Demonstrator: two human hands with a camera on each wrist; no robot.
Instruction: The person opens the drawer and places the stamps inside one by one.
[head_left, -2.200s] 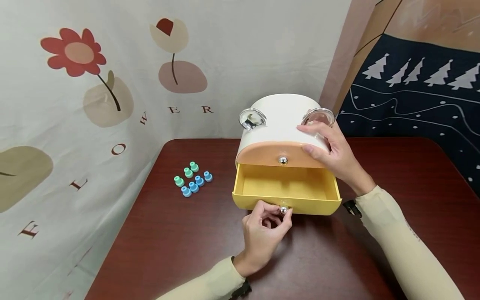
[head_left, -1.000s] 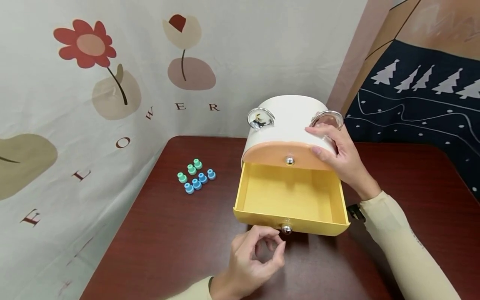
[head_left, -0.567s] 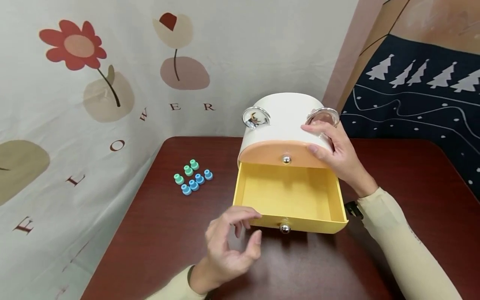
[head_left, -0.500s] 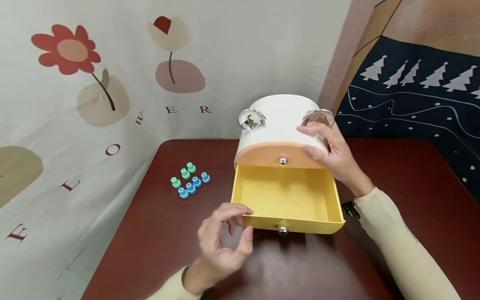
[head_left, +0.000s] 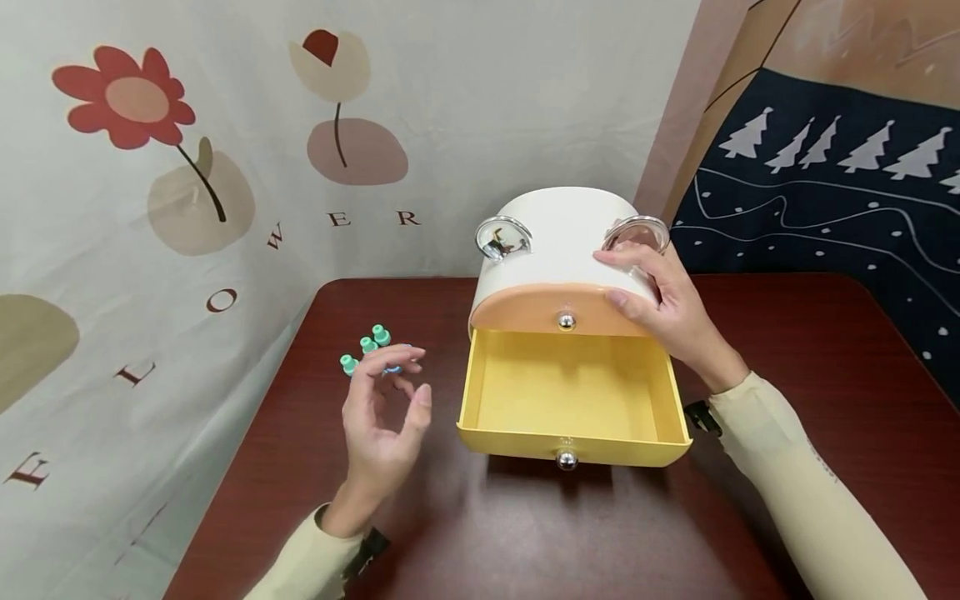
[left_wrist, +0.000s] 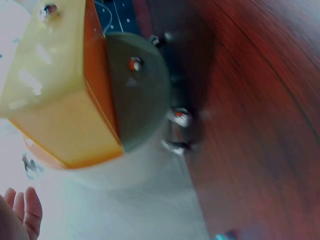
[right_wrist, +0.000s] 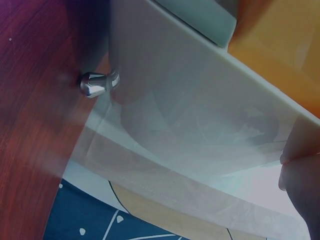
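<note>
A white drawer cabinet (head_left: 573, 225) with silver ear-like rings stands on the table. Its orange top drawer (head_left: 517, 310) is in, while the yellow drawer (head_left: 577, 392) below is pulled out and bare inside. My right hand (head_left: 675, 312) grips the cabinet's upper right shoulder, thumb on the orange front. My left hand (head_left: 382, 425) is left of the drawer with fingers loosely bent and nothing between them. Just beyond its fingertips are small green pegs (head_left: 381, 335) and blue ones, the blue mostly hidden by the hand. The left wrist view shows a grey-green bottom drawer (left_wrist: 142, 95).
The brown table (head_left: 570, 533) carries everything. A pale curtain with flower prints (head_left: 480, 100) hangs behind and to the left, and a dark tree-print cloth (head_left: 825, 200) at the right. A silver foot (right_wrist: 95, 84) props the cabinet.
My left hand pulled the yellow drawer further out, let go of its knob and moved left and away to the small pegs. My right hand keeps its hold on the cabinet.
</note>
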